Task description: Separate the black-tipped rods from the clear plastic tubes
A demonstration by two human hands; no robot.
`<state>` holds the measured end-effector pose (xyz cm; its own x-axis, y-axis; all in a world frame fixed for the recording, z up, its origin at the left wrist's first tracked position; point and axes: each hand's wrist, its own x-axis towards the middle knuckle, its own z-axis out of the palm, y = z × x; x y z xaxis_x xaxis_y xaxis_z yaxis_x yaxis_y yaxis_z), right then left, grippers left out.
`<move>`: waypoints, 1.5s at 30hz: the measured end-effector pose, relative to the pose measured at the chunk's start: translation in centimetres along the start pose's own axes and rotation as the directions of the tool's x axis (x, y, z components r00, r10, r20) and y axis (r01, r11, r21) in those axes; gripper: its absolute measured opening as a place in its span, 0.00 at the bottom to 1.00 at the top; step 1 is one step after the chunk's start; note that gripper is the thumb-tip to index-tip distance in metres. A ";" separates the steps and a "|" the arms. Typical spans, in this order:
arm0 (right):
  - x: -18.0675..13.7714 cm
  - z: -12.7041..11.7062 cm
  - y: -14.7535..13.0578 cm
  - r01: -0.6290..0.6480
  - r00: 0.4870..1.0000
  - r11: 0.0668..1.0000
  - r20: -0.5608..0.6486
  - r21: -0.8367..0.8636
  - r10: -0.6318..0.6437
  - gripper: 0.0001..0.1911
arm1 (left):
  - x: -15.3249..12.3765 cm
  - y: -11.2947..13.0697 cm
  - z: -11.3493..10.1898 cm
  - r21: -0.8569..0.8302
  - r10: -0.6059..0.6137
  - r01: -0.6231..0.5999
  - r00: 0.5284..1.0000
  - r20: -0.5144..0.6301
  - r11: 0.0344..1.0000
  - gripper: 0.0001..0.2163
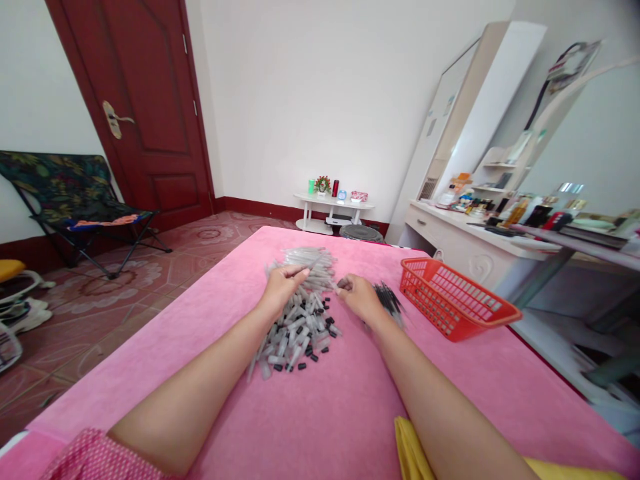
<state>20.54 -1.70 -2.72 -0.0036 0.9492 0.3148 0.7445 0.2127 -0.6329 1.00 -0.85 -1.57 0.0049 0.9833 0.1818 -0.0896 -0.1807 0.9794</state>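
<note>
My left hand (pixel 283 283) is closed around a clear plastic tube (pixel 313 270) above a heap of clear tubes (pixel 307 260) and a heap of clear caps with small black plugs (pixel 300 330). My right hand (pixel 356 295) is pinched shut beside the left hand; what its fingertips hold is too small to make out. A bundle of thin black refills (pixel 389 300) lies just behind and to the right of my right hand. All of this rests on a pink cloth surface (pixel 320 400).
An orange-red plastic basket (pixel 453 297) sits at the right on the pink cloth. A white dressing table with a mirror (pixel 480 233) stands to the right. A folding chair (pixel 75 200) and a dark red door (pixel 145 100) are at the left, a low white stand (pixel 333 210) ahead.
</note>
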 end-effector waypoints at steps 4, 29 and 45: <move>0.8 -1.7 0.5 0.031 0.992 0.976 -0.124 0.214 -0.005 0.08 | 0.6 -1.1 -0.1 0.134 0.102 -0.119 0.987 0.126 0.984 0.11; 0.1 -3.7 -1.5 0.095 0.994 0.880 0.007 0.466 -0.110 0.10 | -0.9 1.3 0.0 0.027 -0.300 0.310 0.889 0.347 0.950 0.17; -0.3 -4.9 -2.9 -0.075 0.982 0.888 0.188 0.454 -0.013 0.06 | -1.1 0.7 -0.5 0.400 0.452 -0.537 0.843 0.292 0.743 0.08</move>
<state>21.61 -3.72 2.46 -0.1386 0.9731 0.1842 0.3586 0.2227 -0.9065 0.43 -2.08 -1.17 0.2549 0.7410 0.6212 0.3293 -0.6706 0.6648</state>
